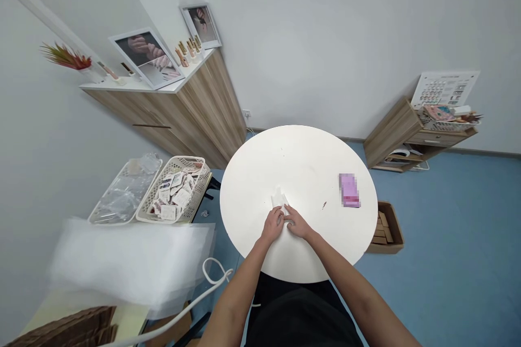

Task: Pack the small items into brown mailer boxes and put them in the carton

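On a round white table (301,165), a small white folded piece (278,197) stands out near the edge closest to me. Its material is hard to tell at this size. My left hand (272,225) curls over its lower end, and my right hand (297,222) presses in from the other side, fingertips meeting it. Part of the piece is hidden under my fingers. A pink box (349,190), pixelated in the picture, lies flat to the right of my hands, out of their reach.
Left of the table stand a beige basket (175,192) of small packets and a clear tray (126,192) of plastic bags. A blurred translucent sheet (130,263) hangs nearer me. A cardboard box (385,227) sits on the floor at right, and a wooden cabinet (163,119) stands behind.
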Tool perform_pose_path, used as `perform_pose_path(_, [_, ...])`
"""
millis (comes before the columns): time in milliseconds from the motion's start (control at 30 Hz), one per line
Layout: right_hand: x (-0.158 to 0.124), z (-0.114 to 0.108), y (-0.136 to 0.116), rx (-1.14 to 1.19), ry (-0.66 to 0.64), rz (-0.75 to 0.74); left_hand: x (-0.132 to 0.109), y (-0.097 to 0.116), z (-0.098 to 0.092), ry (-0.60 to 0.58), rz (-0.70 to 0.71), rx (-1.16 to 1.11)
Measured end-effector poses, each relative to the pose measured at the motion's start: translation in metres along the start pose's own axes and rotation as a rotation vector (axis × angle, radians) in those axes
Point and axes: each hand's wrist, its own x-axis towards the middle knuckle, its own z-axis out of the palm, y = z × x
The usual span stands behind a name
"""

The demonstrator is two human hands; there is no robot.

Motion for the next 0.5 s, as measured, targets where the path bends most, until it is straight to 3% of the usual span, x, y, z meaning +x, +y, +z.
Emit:
perform_pose_path(133, [0.006,-0.006,-0.008,0.152,0.224,0.074,-0.011,0.001,0.006,-0.09,0.074,0.2])
perform_pose_path(200, [0.014,-0.012,-0.016,0.124,0.251,0.052,-0.015,0.001,0.011,-0.135,0.081,0.301])
perform_pose_path(333, [0.035,-0.024,-0.025,-0.085,0.081,-0.017,-0.018,0.0,0.023,-0.135,0.072,0.41])
perform_pose_path(500, [0.046,-0.029,-0.009,-0.247,-0.023,0.053,-0.011,-0.004,0.018,-0.162,0.078,0.479])
